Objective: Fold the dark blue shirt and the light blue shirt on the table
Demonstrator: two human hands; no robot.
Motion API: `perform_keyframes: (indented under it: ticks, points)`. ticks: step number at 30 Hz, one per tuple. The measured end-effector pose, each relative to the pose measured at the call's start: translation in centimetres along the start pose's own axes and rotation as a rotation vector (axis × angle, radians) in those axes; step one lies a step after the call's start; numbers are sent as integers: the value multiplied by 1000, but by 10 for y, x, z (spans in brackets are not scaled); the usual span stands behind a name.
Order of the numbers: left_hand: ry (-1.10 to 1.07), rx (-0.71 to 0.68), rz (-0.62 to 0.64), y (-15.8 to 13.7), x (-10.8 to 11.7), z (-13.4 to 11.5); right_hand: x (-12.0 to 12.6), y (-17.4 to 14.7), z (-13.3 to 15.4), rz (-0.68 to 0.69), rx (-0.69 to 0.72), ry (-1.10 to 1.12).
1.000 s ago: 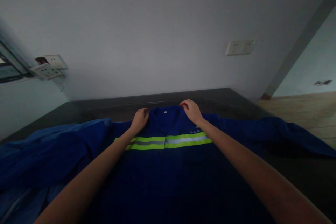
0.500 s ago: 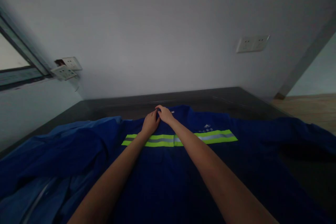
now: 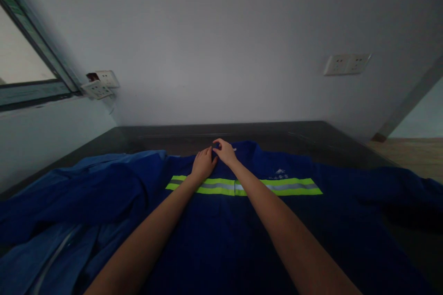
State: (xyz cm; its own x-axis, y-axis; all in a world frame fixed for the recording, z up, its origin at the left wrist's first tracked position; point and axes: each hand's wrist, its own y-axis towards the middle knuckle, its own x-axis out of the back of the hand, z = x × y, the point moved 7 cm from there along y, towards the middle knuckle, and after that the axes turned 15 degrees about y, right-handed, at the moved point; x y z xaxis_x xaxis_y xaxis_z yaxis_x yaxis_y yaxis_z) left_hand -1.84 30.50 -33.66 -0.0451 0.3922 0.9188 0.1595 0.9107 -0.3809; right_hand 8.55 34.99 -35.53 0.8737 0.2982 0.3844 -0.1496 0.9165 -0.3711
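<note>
A dark blue work jacket (image 3: 214, 221) lies spread front up, with a yellow-green and silver reflective band (image 3: 294, 186) across the chest and a white printed logo on one side. Near its collar (image 3: 247, 147), my right hand (image 3: 226, 152) bends its thumb and index finger around the fabric edge. Just to the left, my left hand (image 3: 204, 163) rests on the cloth beside the collar, fingers stretched out and lying flat. Both forearms reach across the jacket. Dim light hides the detail at the fingertips.
A lighter blue garment (image 3: 51, 258) with a zip lies under the jacket's sleeve on the left. The dark tabletop (image 3: 194, 131) meets a pale wall. Sockets (image 3: 348, 64) sit on the wall at right; others (image 3: 98, 87) hang loose by the window at left.
The view has shifted slightly, so everything appears a little further right. My hands stay at the collar; the fingers of my left hand look a little more stretched and further from the right hand.
</note>
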Motion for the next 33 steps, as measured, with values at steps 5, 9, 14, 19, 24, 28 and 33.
perform_keyframes:
  ticks: [5, 9, 14, 19, 24, 28, 33]
  points:
    - [9, -17, 138, 1, -13, 4, 0, 2, -9, -96, -82, 4]
    - [20, -19, 192, 2, -19, 9, 2, 4, -18, -94, -128, 25]
    - [64, 44, 258, 3, -20, 25, 7, 8, -22, -92, -138, 69]
    - [78, 58, 284, 3, -21, 41, 13, 6, -25, -136, -157, 114]
    - [63, 116, 150, 6, -13, 52, 16, -4, -18, -163, -103, 160]
    - [66, 179, 77, 9, -2, 65, 17, -8, -11, -156, -57, 177]
    - [53, 191, 76, 11, 7, 70, 20, -5, -8, -145, -37, 166]
